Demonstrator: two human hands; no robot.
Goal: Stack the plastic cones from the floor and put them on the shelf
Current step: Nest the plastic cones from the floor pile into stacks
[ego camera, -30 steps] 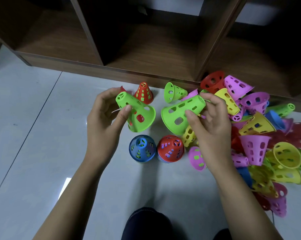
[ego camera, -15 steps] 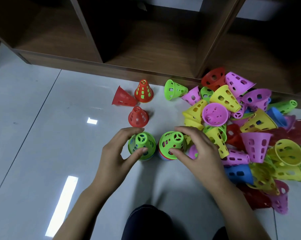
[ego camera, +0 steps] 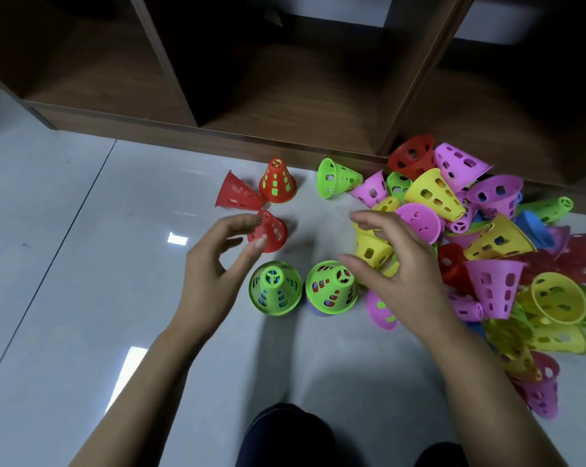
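1. The wooden shelf point(ego camera: 284, 106) runs across the far side, well beyond both sets of fingertips, its open compartments dark.
2. The tiled floor point(ego camera: 65, 264) lies under everything.
3. A heap of loose cones point(ego camera: 487, 257), pink, yellow, green, red and blue, sprawls right of the right hand's fingers and partly beneath them.
4. The left hand point(ego camera: 210, 274) hovers with its fingers spread and curled, gripping nothing; the thumb tip sits just before a red cone point(ego camera: 271, 232), though whether it touches I cannot tell.
5. The right hand point(ego camera: 396, 267) is likewise spread wide and empty, its fingertips over a yellow cone point(ego camera: 372, 251) at the heap's edge.
6. Two green-topped stacks stand upright between the hands: the left stack point(ego camera: 275, 288), blue showing through its holes, just below the left thumb, and the right stack point(ego camera: 330, 287), red showing through, beside the right thumb.
7. Beyond the left fingertips, an orange cone point(ego camera: 277, 185) stands upright; a red cone on its side point(ego camera: 236, 193) lies next to it.
8. A lone green cone point(ego camera: 337, 178) lies on its side, beyond the right fingertips.
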